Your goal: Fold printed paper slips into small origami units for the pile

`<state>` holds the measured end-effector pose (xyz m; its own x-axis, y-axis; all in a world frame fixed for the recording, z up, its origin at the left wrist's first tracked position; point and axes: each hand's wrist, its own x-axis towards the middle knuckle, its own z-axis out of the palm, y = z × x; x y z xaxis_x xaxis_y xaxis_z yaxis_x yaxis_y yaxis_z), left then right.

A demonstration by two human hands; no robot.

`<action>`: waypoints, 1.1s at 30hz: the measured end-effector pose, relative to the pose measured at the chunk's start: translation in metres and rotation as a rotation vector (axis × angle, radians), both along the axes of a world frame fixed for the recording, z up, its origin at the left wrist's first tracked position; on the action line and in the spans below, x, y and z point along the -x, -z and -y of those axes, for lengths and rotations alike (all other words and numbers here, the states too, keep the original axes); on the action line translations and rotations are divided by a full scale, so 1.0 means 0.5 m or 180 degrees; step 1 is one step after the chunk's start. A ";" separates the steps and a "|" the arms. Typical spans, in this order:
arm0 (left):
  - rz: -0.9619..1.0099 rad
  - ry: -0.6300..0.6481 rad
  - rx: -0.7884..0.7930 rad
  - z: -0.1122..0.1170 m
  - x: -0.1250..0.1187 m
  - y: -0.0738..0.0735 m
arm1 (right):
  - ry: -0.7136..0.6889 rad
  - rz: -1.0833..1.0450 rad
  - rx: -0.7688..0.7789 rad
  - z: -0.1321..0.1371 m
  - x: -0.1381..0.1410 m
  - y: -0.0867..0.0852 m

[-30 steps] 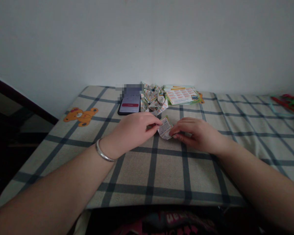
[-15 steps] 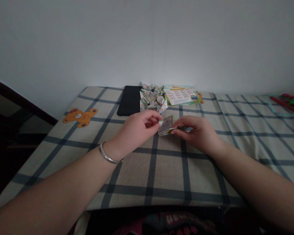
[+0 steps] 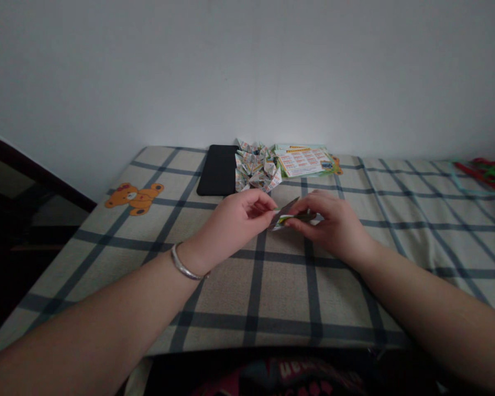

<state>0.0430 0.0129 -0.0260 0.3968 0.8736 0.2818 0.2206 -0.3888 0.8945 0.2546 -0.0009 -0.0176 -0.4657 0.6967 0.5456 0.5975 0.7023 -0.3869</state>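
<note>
Between my hands, just above the checked tablecloth, is a small folded piece of printed paper with green and yellow showing at its fold. My left hand, with a silver bangle at the wrist, pinches its left end between thumb and fingers. The right end is gripped by my right hand, thumb below and fingers above. Just behind them lies a heap of folded printed paper pieces. To the right of that heap is a stack of flat printed sheets.
A black flat rectangular object touches the heap's left side. The checked tablecloth bears a printed orange bear. Red and green items lie at the far right. A white wall rises behind the table.
The paper has tilted and folded closer together, so its printed face shows less and the green and yellow part more. My left hand has shifted slightly right, toward my right hand.
</note>
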 end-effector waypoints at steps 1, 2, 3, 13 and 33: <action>0.0028 0.0006 0.0018 0.000 -0.001 0.000 | -0.0073 0.0005 -0.0198 -0.001 0.001 -0.001; 0.0063 0.0010 0.0036 0.000 -0.001 0.000 | -0.0077 0.0002 -0.0355 -0.003 0.001 -0.001; 0.0100 0.0020 0.0056 0.000 -0.002 0.000 | -0.0022 -0.0008 -0.0481 -0.004 0.002 -0.001; 0.0208 0.0243 0.0094 0.002 -0.005 0.006 | -0.0175 -0.0334 -0.0334 -0.005 0.009 -0.002; 0.0181 0.0227 0.0006 0.015 -0.008 -0.012 | -0.0183 -0.0755 0.0308 -0.006 0.013 0.010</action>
